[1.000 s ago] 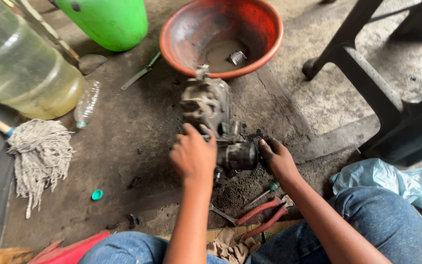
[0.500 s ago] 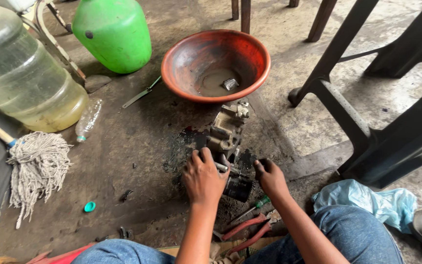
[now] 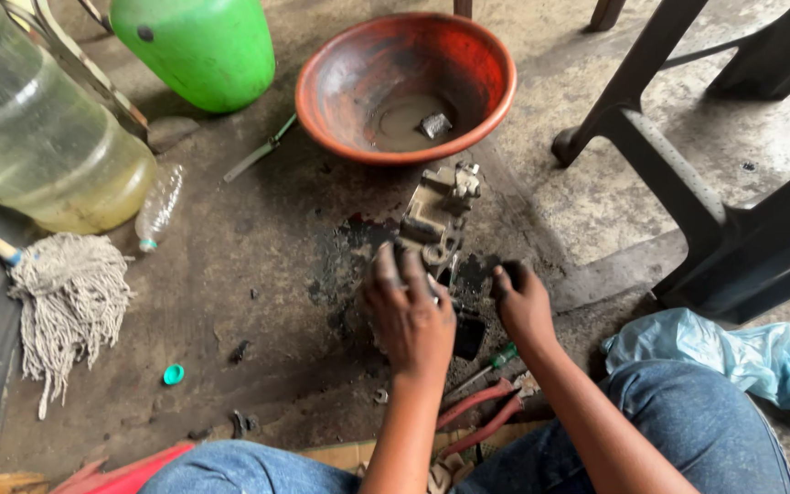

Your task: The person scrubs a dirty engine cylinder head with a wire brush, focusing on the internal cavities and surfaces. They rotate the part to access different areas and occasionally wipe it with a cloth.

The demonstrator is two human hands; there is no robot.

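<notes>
Greasy metal engine part [image 3: 439, 212] lies on the dirty concrete floor [image 3: 258, 274], just in front of a red bowl [image 3: 358, 64] and inside a dark oil stain. Left hand [image 3: 409, 306] rests over the near end of the part, fingers spread and curled down on it; how firmly it grips, cannot tell. Right hand [image 3: 521, 302] sits just right of the part, fingers bent onto a black greasy piece at the part's near edge; grip hidden by the knuckles. Bowl holds murky liquid and a small grey block [image 3: 433, 124].

Below the hands: red-handled pliers [image 3: 482, 412] and a green-handled screwdriver [image 3: 491, 364]. Far left: mop head [image 3: 70, 302], large clear jug [image 3: 38, 137], small plastic bottle [image 3: 157, 206]. Green container [image 3: 198, 46] behind. Blue plastic bag [image 3: 715, 352] at right, beside the knee.
</notes>
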